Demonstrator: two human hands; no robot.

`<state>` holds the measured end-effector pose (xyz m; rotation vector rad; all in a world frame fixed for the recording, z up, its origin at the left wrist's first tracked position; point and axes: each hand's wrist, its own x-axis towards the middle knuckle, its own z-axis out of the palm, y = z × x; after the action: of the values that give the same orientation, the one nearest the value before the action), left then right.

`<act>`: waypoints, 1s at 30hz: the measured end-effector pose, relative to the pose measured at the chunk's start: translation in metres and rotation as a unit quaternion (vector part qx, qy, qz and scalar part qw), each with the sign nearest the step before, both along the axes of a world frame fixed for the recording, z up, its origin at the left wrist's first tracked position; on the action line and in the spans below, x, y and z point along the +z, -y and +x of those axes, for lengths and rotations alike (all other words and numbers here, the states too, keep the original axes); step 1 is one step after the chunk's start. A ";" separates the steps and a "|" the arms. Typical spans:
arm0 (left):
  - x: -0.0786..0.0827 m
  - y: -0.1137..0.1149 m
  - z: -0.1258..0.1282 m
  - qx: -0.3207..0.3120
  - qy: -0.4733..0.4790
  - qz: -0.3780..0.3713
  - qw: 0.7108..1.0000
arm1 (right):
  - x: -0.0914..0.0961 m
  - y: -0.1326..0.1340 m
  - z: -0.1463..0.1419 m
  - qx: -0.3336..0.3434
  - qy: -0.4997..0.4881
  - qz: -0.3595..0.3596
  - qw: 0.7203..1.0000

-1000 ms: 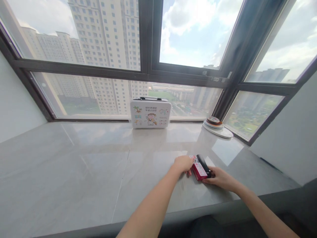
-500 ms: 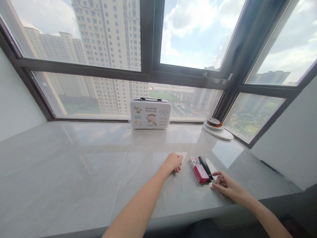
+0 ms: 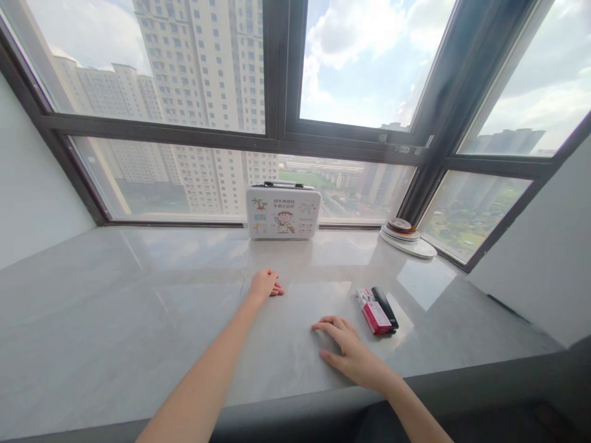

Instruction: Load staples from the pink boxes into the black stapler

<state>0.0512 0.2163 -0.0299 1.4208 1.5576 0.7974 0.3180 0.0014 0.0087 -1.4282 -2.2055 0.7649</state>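
Note:
My left hand (image 3: 266,284) rests low over the grey marble-look sill (image 3: 161,344), in front of the white case. Its fingers are loosely bent and a little apart, with nothing visible in them. Nearer to me, my right hand (image 3: 344,346) hovers over or touches the sill, thumb and fingers spread around nothing. To its right lie a black stapler (image 3: 385,307) and a small pink-and-white box (image 3: 375,315), side by side. What seems to be another small white box (image 3: 364,296) sits at the far end of the pink one. Neither hand touches these things.
A white carry case (image 3: 283,215) with cartoon prints stands upright against the window. Stacked round discs (image 3: 401,231) lie on a white oval board (image 3: 418,249) in the right corner. Dark window frames (image 3: 221,138) close off the back; the sill's front edge runs before me.
Both hands have moved left: my left hand toward the front of the case, my right hand away from the stapler's right side to the left of the boxes. Its fingers have spread.

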 end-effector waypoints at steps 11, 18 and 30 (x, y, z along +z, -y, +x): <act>-0.018 0.033 -0.040 0.022 -0.102 0.228 0.968 | -0.044 -0.081 -0.072 -0.162 0.194 0.102 0.962; -0.027 0.041 -0.033 -0.004 -0.250 0.308 0.918 | -0.052 -0.115 -0.083 -0.191 0.204 0.109 0.954; -0.032 0.037 -0.023 -0.050 -0.376 0.283 0.881 | -0.062 -0.138 -0.090 -0.205 0.200 0.117 0.951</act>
<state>0.0283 0.1790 -0.0619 2.4351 1.8626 0.6983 0.2285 0.1391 -0.0534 -1.9510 -2.0646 0.0719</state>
